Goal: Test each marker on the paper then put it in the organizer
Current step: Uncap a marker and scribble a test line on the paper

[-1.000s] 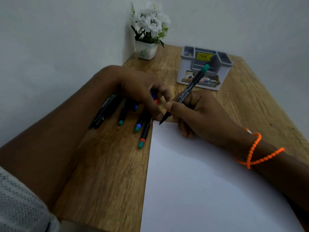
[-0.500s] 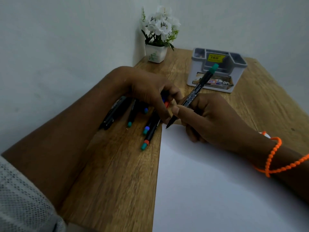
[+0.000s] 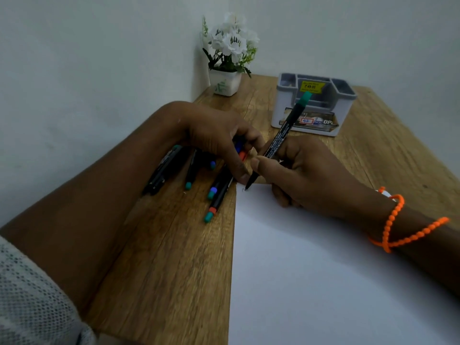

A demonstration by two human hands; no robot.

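Two hands are over the worktop (image 3: 161, 257). Right hand (image 3: 306, 175): grip closed round a black marker with a green end (image 3: 283, 138), tilted, tip touching the far left corner of the white paper (image 3: 311, 270). Left hand (image 3: 219, 138): fingers curled over the loose markers (image 3: 216, 192) just beside the paper; whether it holds one cannot be told. Grey organizer (image 3: 281, 113) stands beyond, near the flower pot (image 3: 225, 83).

White potted flowers (image 3: 230, 53), wooden table (image 3: 159, 282)
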